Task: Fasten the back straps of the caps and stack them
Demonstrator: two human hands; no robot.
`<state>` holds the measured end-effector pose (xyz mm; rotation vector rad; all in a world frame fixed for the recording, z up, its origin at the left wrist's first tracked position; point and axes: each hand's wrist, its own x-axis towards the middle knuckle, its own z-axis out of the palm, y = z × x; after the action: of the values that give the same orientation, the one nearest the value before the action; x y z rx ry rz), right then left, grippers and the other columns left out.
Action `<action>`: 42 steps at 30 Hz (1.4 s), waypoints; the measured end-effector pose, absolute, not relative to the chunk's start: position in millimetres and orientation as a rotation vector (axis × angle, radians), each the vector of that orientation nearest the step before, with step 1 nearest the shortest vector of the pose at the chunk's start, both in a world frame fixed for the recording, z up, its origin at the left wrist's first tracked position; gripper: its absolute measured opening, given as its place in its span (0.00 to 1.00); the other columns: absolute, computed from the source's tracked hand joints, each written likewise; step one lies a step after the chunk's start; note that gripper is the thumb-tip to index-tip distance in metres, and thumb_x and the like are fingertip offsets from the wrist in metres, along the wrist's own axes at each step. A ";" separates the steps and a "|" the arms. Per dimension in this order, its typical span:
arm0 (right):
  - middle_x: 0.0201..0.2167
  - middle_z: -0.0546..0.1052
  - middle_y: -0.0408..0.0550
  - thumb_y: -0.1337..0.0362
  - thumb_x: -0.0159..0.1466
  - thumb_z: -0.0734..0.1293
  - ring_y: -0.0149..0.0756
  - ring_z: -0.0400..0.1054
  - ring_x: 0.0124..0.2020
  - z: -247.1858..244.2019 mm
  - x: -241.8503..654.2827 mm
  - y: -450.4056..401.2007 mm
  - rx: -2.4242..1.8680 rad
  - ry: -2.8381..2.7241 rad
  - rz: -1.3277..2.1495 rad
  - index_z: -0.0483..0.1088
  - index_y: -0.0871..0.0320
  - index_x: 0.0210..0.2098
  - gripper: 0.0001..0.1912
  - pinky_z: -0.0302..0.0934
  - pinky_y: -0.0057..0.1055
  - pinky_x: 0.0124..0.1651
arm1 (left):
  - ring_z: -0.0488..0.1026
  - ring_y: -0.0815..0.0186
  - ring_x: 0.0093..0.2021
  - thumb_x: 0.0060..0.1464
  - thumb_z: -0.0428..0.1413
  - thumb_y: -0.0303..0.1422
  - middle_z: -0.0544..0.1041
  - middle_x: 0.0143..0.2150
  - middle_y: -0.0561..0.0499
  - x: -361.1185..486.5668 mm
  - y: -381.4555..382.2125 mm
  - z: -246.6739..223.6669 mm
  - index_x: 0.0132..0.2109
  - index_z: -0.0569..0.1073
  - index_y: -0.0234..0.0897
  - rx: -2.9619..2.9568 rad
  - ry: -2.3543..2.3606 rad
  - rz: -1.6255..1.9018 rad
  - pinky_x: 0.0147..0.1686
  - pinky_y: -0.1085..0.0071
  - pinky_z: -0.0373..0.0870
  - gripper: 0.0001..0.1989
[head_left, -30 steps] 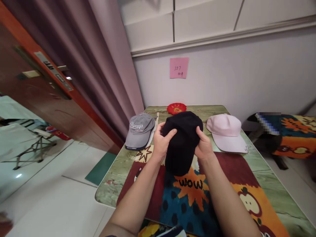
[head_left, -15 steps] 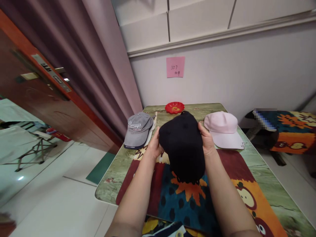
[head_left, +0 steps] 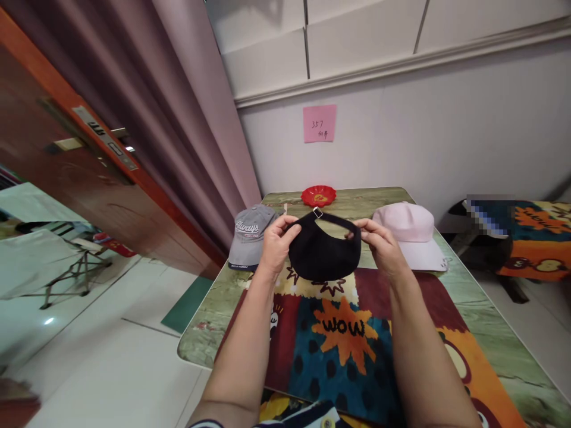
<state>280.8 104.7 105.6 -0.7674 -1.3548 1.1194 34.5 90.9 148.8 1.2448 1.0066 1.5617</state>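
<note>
Between my hands a black cap (head_left: 325, 255) is held up over the table, its back strap and metal buckle showing at the top. My left hand (head_left: 279, 238) pinches its left edge, thumb on the fabric. The right edge, by the strap, is gripped by my right hand (head_left: 377, 241). A grey cap with white lettering (head_left: 248, 235) lies on the table just left of my left hand. Behind my right hand rests a pink cap (head_left: 408, 229), partly covered by it.
A red scalloped dish (head_left: 318, 196) stands at the table's back edge. The green wood-patterned table (head_left: 200, 333) bears a colourful mat (head_left: 307, 368). A pink note (head_left: 319, 123) is on the wall. At the left are a curtain and an open door (head_left: 102, 178).
The black cap has been turned so that its strap opening shows, and it hangs smaller and higher. Both hands have shifted to its upper edges, uncovering the mat's orange burst.
</note>
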 end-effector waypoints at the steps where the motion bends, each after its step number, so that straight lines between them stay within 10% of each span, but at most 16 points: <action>1: 0.35 0.80 0.46 0.55 0.64 0.66 0.41 0.73 0.41 107.3 281.4 102.8 -0.794 -1.415 1.141 0.76 0.55 0.41 0.12 0.65 0.36 0.48 | 0.71 0.71 0.30 0.45 0.70 0.37 0.77 0.31 0.55 34.5 90.6 143.0 0.36 0.77 0.37 1.263 1.043 1.539 0.32 0.77 0.66 0.13; 8: 0.26 0.76 0.45 0.50 0.64 0.70 0.34 0.66 0.29 123.9 268.3 89.7 -0.892 -1.689 1.137 0.74 0.58 0.29 0.17 0.58 0.30 0.34 | 0.69 0.69 0.32 0.49 0.66 0.37 0.75 0.32 0.55 29.7 87.5 120.3 0.37 0.76 0.37 1.334 1.161 1.465 0.35 0.75 0.64 0.11; 19: 0.30 0.76 0.42 0.61 0.60 0.68 0.30 0.70 0.28 134.7 250.9 81.1 -0.841 -1.389 1.358 0.69 0.56 0.39 0.09 0.61 0.28 0.35 | 0.71 0.64 0.39 0.49 0.53 0.23 0.75 0.36 0.52 41.5 66.5 138.8 0.38 0.74 0.39 1.903 1.254 1.201 0.44 0.70 0.65 0.11; 29: 0.24 0.73 0.40 0.49 0.54 0.77 0.29 0.66 0.25 140.7 250.9 77.2 -0.916 -1.238 1.402 0.74 0.58 0.38 0.22 0.60 0.28 0.31 | 0.75 0.60 0.41 0.51 0.65 0.34 0.80 0.37 0.51 46.9 61.8 134.1 0.36 0.79 0.39 1.756 1.296 1.344 0.47 0.66 0.69 0.05; 42: 0.28 0.73 0.40 0.55 0.58 0.74 0.26 0.60 0.23 149.1 254.1 66.2 -0.866 -1.307 1.331 0.74 0.56 0.39 0.14 0.56 0.26 0.26 | 0.77 0.66 0.36 0.52 0.65 0.33 0.77 0.33 0.53 55.8 56.6 143.2 0.38 0.73 0.38 1.450 1.093 1.321 0.39 0.72 0.70 0.09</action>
<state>254.1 66.2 149.1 -0.8656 -1.3070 1.3314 55.8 56.6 143.2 1.4503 1.0930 1.3213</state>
